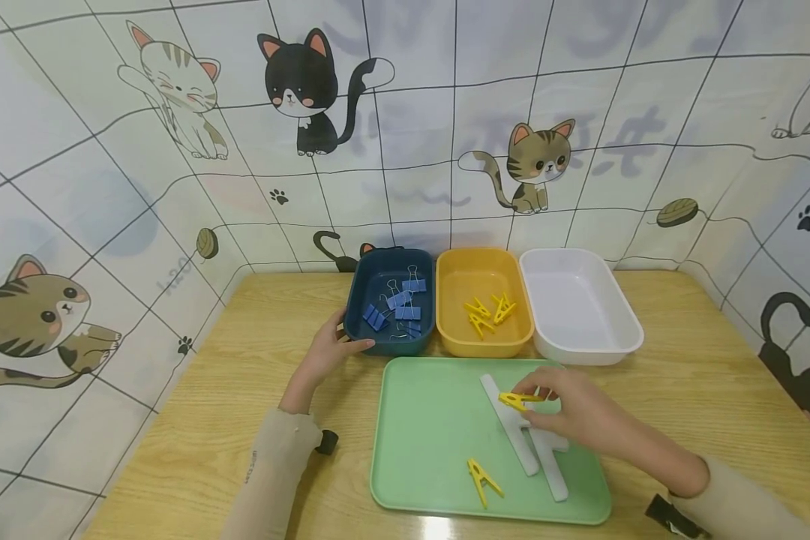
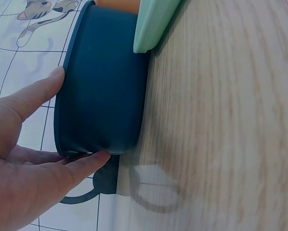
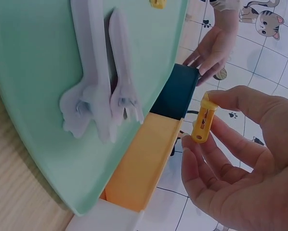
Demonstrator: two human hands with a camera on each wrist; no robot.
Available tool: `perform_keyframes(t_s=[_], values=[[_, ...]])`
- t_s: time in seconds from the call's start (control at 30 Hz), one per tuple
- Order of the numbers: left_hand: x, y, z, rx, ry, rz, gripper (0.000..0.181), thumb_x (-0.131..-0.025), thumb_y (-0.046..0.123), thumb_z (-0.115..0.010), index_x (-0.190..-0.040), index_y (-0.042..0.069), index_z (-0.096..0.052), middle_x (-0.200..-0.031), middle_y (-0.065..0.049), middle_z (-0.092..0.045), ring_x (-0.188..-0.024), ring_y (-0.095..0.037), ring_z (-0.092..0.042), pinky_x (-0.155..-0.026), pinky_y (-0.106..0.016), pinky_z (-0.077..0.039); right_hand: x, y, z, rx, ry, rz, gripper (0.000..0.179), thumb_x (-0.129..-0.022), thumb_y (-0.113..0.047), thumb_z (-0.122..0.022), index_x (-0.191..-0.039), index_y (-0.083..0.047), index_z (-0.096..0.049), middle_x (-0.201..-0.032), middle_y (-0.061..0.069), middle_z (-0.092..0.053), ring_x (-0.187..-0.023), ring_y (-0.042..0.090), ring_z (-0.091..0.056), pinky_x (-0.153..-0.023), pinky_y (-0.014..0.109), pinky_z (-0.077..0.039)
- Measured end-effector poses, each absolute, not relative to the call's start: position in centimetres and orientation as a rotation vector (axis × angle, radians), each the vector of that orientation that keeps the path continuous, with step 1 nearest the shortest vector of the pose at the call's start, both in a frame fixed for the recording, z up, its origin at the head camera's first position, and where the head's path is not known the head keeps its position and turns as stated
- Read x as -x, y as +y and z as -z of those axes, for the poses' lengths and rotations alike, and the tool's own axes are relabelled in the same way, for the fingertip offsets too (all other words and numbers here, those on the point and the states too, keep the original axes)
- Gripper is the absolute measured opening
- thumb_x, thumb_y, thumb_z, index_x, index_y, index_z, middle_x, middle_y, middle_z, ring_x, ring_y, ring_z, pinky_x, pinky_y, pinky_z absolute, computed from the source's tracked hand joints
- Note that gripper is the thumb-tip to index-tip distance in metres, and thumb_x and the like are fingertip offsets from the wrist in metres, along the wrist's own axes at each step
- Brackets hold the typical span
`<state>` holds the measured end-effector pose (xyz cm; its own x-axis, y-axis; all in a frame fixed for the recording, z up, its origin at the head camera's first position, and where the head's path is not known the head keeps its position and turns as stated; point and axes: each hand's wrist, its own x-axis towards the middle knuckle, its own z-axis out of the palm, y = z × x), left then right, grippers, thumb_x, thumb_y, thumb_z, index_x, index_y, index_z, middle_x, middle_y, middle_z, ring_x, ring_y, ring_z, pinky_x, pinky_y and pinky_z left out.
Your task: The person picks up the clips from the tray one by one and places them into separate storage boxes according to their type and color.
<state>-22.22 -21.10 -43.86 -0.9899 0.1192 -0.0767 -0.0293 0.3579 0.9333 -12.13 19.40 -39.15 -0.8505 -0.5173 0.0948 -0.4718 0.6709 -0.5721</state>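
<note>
Three bins in a row at back of desk (image 1: 196, 465), L to R: navy bin (image 1: 397, 347), w/ several blue binder clips (image 1: 408, 313), their wire handles pointing various ways; yellow bin (image 1: 484, 346), w/ a few small yellow clips (image 1: 502, 309) twd its near half; white bin (image 1: 574, 300), smooth floor in view. Green tray (image 1: 418, 427) in front of bins. On it: loose clip (image 1: 475, 472) near front edge, plus pale pieces (image 1: 508, 427), elongated, at R side, partly hidden by R hand in head view; exact type unclear.

R hand (image 1: 570, 405): grip clamped, thumb + fingertips pinching held clip (image 1: 513, 403), also yellow, above tray, over pale pieces. L hand (image 1: 327, 349): grip apart, thumb and fingers spread, touching near-L corner of navy bin.

Desk = light wood grain. Wall covering (image 1: 418, 202) behind & both sides: white w/ dk grid lines, cartoon cats, paw prints, yarn balls. Both sleeves (image 1: 270, 465) beige; dk strap (image 1: 327, 442) by L cuff.
</note>
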Motion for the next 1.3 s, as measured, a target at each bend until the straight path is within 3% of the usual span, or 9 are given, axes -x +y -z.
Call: perform_keyframes(t_s=[0.6,1.3], values=[[22.2,-21.0,43.8,-0.049,2.479,-1.688,0.09,-0.097,0.015,-0.077,-0.167,0.004,-0.022,-0.171,-0.021,-0.027,-0.154,-0.049,-0.033,-0.123,-0.059,-0.036,14.9,19.2,37.2,0.852,2.829,0.943,0.023,-0.084,-0.007,-0.087,-0.105,-0.007,-0.079,-0.098,-0.004,-0.075,-0.083,0.009,-0.06,-0.071,0.024,-0.057],[22.2,-21.0,43.7,-0.059,2.472,-1.702,0.09,-0.097,0.014,-0.077,-0.167,0.003,-0.022,-0.171,-0.022,-0.028,-0.154,-0.049,-0.034,-0.122,-0.059,-0.038,18.1,19.5,35.3,0.694,2.792,0.93,0.028,-0.088,-0.009,-0.084,-0.112,0.002,-0.076,-0.095,0.005,-0.073,-0.081,0.017,-0.062,-0.064,0.024,-0.055]])
